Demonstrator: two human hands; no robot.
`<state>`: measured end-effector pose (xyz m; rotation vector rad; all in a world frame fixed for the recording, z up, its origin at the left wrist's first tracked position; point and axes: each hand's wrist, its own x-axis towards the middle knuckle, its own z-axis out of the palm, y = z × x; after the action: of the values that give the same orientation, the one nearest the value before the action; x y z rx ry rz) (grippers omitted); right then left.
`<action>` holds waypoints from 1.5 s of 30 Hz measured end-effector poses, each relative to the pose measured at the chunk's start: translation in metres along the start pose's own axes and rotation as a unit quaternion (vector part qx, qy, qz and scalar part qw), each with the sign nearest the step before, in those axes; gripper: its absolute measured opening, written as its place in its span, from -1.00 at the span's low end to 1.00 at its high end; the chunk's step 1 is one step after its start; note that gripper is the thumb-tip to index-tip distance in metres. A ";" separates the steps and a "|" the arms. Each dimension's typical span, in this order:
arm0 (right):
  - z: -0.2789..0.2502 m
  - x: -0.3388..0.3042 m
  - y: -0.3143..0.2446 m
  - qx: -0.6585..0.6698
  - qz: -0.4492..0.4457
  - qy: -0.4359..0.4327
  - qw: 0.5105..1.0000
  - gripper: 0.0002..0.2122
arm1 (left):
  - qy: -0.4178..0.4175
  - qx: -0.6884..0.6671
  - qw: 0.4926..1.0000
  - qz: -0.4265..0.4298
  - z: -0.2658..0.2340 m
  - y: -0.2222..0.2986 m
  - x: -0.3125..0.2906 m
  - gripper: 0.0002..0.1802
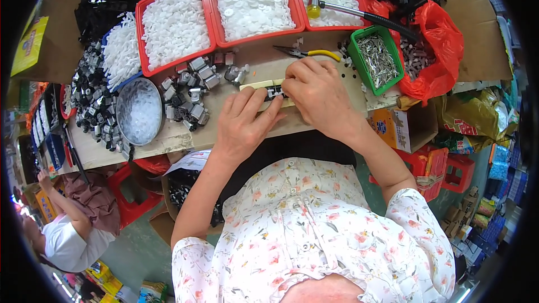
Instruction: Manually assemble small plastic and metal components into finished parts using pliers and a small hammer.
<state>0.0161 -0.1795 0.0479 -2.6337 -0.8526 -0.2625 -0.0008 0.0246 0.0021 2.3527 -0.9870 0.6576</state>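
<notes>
- Small dark piece [274, 91]: lies between the two hands at a pale yellow strip [249, 86], near the front edge of the bench [261, 62], probably so that both hands can meet over it.
- Left hand [244, 123]: fingers drawn in, thumb and forefinger narrowed on the piece, seemingly to steady it.
- Right hand [317, 92]: fingers bunched at the piece's right end; its fingertips are largely hidden, so whether they grip anything cannot be told.
- Left red tray [141, 39], middle red tray [261, 38] and right red tray [337, 27]: side by side behind the work area, each with one kind of white part, presumably to keep kinds separate.
- Metal-cased parts [196, 112]: heaped loose beside the left hand, apparently for short reaches.
- Green box [361, 67]: holds slim metal pins, right of the right hand.
- Pliers [323, 54] and hammer [387, 21]: unheld; the pliers lie just beyond the right hand, the hammer across the right tray, its handle toward the right.
</notes>
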 end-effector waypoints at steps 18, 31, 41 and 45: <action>0.003 -0.011 0.005 0.122 0.027 0.010 0.992 -0.79 | -0.004 0.011 1.000 0.008 0.004 0.000 -0.005 -0.58; 0.000 -0.019 0.004 0.093 0.010 0.034 0.995 -0.76 | -0.007 0.020 1.000 0.021 0.007 0.002 -0.003 -0.58; -0.082 -0.072 0.088 0.055 0.211 0.195 0.956 -0.83 | -0.027 0.040 0.999 0.009 0.002 0.005 -0.003 -0.57; -0.104 -0.128 0.154 -0.124 0.303 0.127 0.936 -0.83 | -0.026 0.050 0.998 0.000 0.001 0.004 -0.002 -0.58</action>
<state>-0.0012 -0.4043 0.0647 -2.8495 0.1000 -0.5504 -0.0051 0.0220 0.0009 2.4678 -0.9987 0.6617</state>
